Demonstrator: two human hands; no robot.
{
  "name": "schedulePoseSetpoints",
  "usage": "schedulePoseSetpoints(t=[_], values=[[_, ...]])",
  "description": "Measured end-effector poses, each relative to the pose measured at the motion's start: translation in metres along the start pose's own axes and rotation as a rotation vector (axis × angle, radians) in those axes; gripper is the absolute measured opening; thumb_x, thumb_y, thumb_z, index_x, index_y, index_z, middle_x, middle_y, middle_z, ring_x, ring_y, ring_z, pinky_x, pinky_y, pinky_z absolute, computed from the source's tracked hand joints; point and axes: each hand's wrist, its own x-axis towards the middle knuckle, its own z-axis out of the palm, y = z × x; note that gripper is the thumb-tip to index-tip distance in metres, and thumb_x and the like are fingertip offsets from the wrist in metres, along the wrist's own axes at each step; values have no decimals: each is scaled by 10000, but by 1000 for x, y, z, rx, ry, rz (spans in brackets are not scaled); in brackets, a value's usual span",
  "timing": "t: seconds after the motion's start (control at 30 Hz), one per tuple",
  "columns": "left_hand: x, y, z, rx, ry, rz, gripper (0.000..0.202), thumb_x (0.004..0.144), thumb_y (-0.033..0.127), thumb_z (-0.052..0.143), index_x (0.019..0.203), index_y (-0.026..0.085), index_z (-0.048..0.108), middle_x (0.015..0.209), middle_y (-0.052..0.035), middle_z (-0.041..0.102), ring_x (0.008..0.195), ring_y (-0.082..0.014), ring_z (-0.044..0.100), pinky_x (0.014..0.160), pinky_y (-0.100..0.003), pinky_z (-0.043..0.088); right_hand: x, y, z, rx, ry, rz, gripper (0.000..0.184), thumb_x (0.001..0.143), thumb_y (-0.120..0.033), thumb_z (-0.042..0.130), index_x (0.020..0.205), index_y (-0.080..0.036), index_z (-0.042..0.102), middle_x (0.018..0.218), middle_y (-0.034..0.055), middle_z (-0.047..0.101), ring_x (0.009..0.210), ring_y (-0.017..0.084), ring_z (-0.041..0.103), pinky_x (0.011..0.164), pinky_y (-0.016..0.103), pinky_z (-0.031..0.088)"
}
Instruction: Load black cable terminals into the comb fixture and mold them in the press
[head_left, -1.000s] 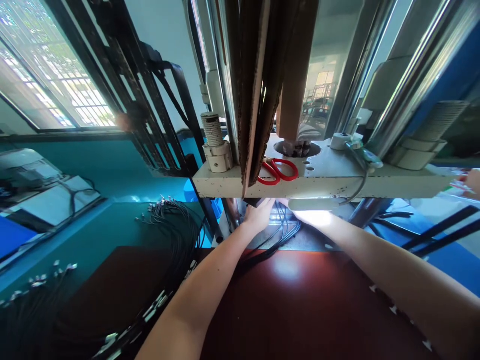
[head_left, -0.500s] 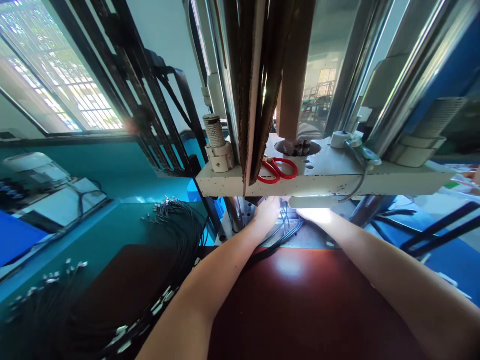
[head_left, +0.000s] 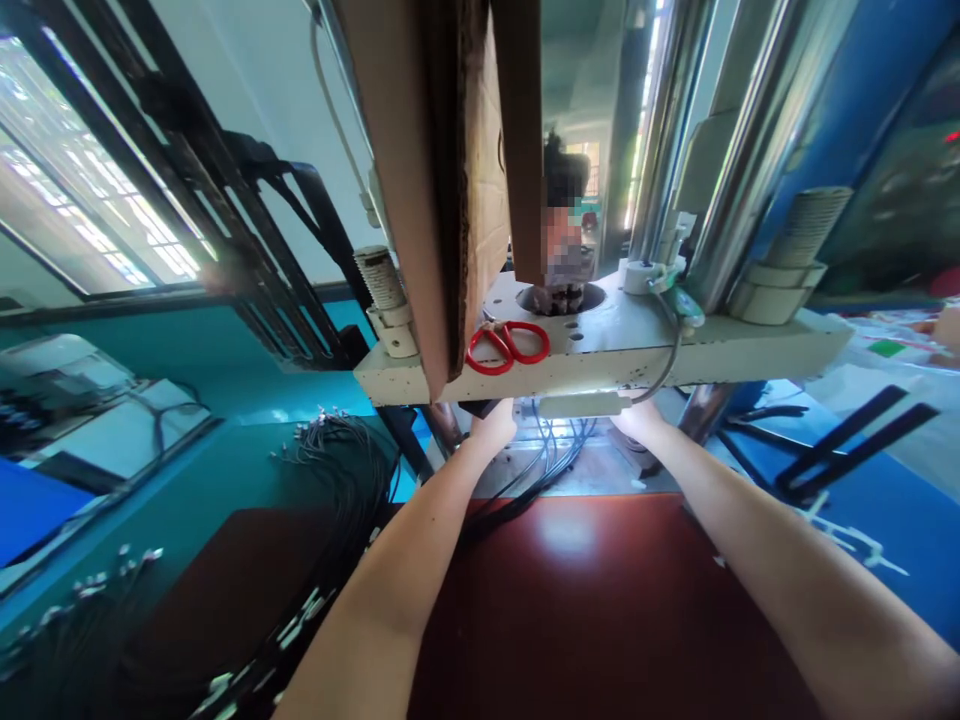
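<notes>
Both my arms reach under the pale upper plate (head_left: 600,375) of a press-like machine. My left hand (head_left: 495,425) is at the left of the gap, beside a dark block under the plate. Its fingers are mostly hidden, and I cannot tell what they touch. My right hand (head_left: 639,420) is at the right, by the end of a lit white lamp bar (head_left: 577,405), its fingers out of sight. Between the hands, several thin dark cables (head_left: 551,470) run out of the gap over the metal bed (head_left: 600,478) toward the left.
Red-handled scissors (head_left: 508,347) and upright cardboard (head_left: 484,160) rest on the upper plate. A reddish-brown board (head_left: 585,620) lies in front. Bundles of black cables (head_left: 352,470) with metal ends lie on the green table at left. White plastic pieces (head_left: 847,535) lie on the blue surface at right.
My view has turned to the right, so the machine stands further left in the picture. My right hand has moved right, away from the middle of the gap, and the hands are further apart.
</notes>
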Motion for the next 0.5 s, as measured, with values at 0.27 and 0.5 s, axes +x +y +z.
schedulePoseSetpoints(t=[0.27, 0.5], values=[[-2, 5, -17, -10, -97, 48, 458, 734, 57, 462, 1153, 192, 589, 1071, -92, 652, 1030, -209, 585, 934, -272, 412, -3, -4, -4, 53, -39, 53, 273, 732, -59, 501, 921, -134, 683, 840, 131, 674, 811, 233, 606, 642, 262, 402], [-4, 12, -25, -95, -52, 56, 433, 726, 48, 449, 1094, 191, 627, 993, -92, 688, 972, -215, 622, 885, -281, 446, -1, -3, 3, 72, -46, 74, 256, 721, -50, 491, 881, -123, 678, 828, 143, 666, 841, 250, 594, 654, 282, 387]])
